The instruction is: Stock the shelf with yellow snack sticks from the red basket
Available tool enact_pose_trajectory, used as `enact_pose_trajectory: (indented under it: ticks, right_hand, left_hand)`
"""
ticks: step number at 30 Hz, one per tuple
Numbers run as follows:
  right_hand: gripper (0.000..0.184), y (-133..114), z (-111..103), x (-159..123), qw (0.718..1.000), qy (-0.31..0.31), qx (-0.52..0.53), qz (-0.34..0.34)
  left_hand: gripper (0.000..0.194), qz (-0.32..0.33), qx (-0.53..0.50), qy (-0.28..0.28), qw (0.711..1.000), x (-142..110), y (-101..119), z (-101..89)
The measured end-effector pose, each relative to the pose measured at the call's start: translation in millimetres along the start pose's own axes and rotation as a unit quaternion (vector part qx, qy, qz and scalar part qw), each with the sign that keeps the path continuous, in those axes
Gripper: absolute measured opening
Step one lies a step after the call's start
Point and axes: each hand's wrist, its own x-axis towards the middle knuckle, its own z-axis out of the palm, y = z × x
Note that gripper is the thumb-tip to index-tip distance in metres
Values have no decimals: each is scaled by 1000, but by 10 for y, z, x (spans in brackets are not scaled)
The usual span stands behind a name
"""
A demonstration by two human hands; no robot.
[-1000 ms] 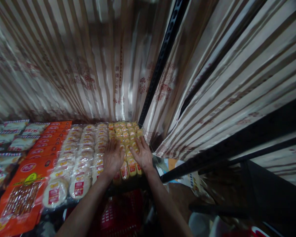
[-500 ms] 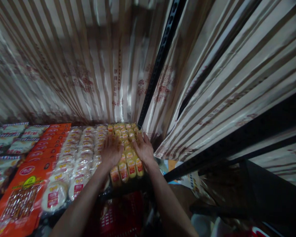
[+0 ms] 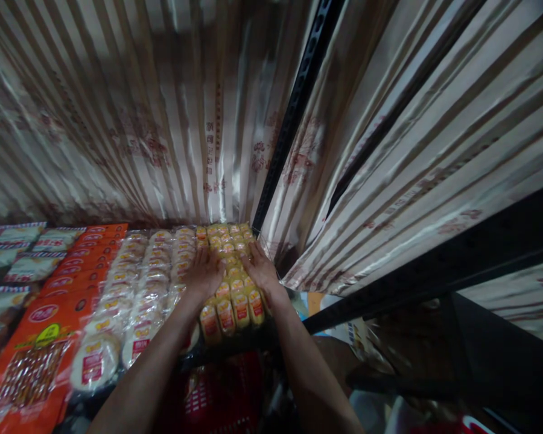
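Rows of small yellow wrapped snack packs [image 3: 239, 307] fill the right end of a display shelf. My left hand [image 3: 204, 272] lies over their left side, fingers stretched out and pointing away from me. Along their right side rests my right hand [image 3: 260, 267], its fingers also extended and partly spread. Both palms face down, with several rows of packs showing between them. Left of the yellow packs stand rows of round white crackers [image 3: 95, 361] in clear wrappers, partly covered by my left forearm.
Orange snack bags [image 3: 40, 337] and white-and-green packets [image 3: 31, 265] lie farther left. A pleated, patterned curtain [image 3: 163, 120] hangs behind the shelf. A black perforated post [image 3: 294, 114] rises at the back corner, and a dark bar [image 3: 411, 271] slants across the right. Something red [image 3: 217, 392] is below the shelf.
My right hand has shifted slightly left and inward over the yellow packs. My left hand stays in nearly the same place. The view has moved a little.
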Motion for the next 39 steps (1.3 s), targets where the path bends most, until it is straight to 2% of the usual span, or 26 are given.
enact_pose_trajectory:
  ticks: [5, 8, 12, 14, 17, 20, 25, 32, 39]
  right_hand:
    - [64, -10, -81, -33, 999, 20, 23, -25]
    - [61, -35, -136, -146, 997, 62, 19, -33]
    - [57, 11, -81, -449, 986, 148, 6, -72]
    - [56, 78, 13, -629, 978, 184, -8, -98]
    - [56, 194, 186, -852, 969, 220, -23, -112]
    - [61, 267, 328, -967, 966, 233, -47, -104]
    - [70, 239, 438, -993, 965, 234, -79, -86]
    - [68, 193, 472, -997, 967, 219, -96, -85]
    - [65, 152, 478, -986, 969, 217, -94, -68]
  left_hand:
    - [49, -3, 3, 2, 1000, -47, 14, -99]
    - [47, 2, -3, 60, 998, -204, 38, -134]
    - [48, 11, -11, 206, 978, -653, 137, -100]
    - [47, 27, -13, 251, 967, -929, 210, -46]
    - [48, 41, -11, 284, 958, -1267, 307, 90]
    - [49, 34, 1, 287, 957, -1410, 345, 267]
    - [49, 33, 19, 260, 965, -1349, 315, 455]
    - [49, 44, 33, 230, 972, -1274, 313, 456]
    - [47, 28, 10, 205, 978, -1239, 322, 406]
